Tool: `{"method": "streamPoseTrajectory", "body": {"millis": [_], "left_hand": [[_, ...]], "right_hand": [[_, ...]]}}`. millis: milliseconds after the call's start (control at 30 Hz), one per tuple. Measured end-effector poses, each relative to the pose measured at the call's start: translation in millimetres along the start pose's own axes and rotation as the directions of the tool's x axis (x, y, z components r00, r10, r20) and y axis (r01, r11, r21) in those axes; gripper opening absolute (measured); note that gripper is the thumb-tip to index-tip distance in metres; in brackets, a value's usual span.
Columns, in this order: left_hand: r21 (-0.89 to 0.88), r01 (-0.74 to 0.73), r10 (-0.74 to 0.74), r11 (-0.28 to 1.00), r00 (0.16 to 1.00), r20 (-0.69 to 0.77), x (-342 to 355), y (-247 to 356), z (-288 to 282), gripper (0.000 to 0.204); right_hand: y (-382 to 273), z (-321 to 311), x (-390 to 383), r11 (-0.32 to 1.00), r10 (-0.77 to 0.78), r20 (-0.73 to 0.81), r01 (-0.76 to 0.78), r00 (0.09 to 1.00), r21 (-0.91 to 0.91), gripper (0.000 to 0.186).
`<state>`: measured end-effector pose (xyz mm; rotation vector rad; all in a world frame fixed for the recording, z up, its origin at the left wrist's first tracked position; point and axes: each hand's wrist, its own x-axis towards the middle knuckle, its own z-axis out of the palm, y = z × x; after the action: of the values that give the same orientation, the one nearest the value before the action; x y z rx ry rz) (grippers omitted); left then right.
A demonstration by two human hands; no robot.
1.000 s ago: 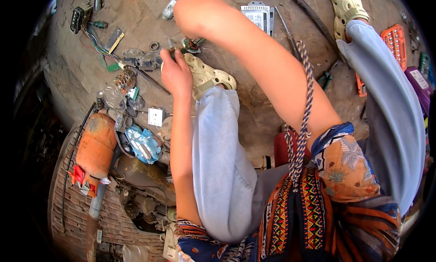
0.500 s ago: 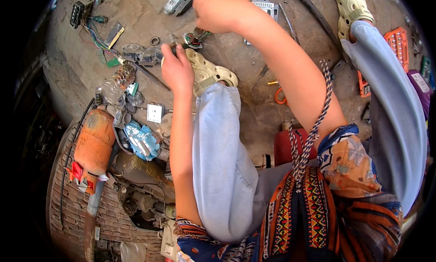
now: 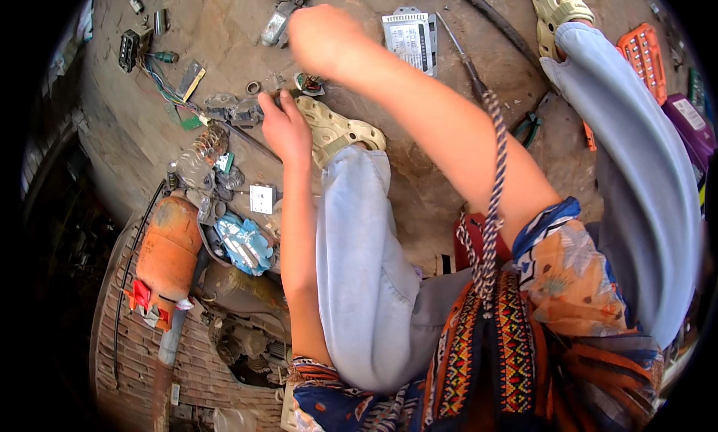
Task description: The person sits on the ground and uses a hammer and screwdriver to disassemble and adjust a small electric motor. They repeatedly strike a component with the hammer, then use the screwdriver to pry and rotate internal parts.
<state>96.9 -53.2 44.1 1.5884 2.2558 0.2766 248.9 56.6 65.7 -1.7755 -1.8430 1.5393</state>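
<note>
My left hand (image 3: 286, 129) is closed beside the beige clog (image 3: 340, 131) on my foot, thumb and fingers gripping a small dark piece that I cannot make out. Close beyond its fingertips lies a small part with a green board (image 3: 309, 84). My right hand (image 3: 323, 39) is a fist held above the ground, slightly blurred; its fingers and anything in them are hidden. Left of that fist lies a grey metal part (image 3: 277, 24). A dark broken casting (image 3: 232, 109) and a metal ring (image 3: 253, 86) lie left of my left hand.
A silver electronic module (image 3: 411, 41), a screwdriver (image 3: 471, 71), and pliers (image 3: 529, 125) lie to the right, with an orange socket case (image 3: 643, 62) farther out. Connectors with wires (image 3: 134, 50) lie at left. An orange cylinder (image 3: 168, 249) and blue packet (image 3: 245, 243) are nearer.
The view has shifted, bringing more of the far ground in. My right forearm now uncovers more of the silver module, and the pliers show. My left hand keeps its grip by the clog.
</note>
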Motion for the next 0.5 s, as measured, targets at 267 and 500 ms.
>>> {"method": "streamPoseTrajectory", "body": {"millis": [267,500], "left_hand": [[-0.033,0.005,-0.005,0.999,1.000,0.017,0,0,2,0.023],[-0.086,0.102,-0.096,0.991,0.993,0.068,-2,-1,-1,0.024]], "right_hand": [[4,8,-45,0.984,-0.167,-0.135,0.157,0.977,-0.081,0.013],[-12,59,-87,0.917,-0.365,-0.270,0.295,0.891,-0.268,0.021]]}}
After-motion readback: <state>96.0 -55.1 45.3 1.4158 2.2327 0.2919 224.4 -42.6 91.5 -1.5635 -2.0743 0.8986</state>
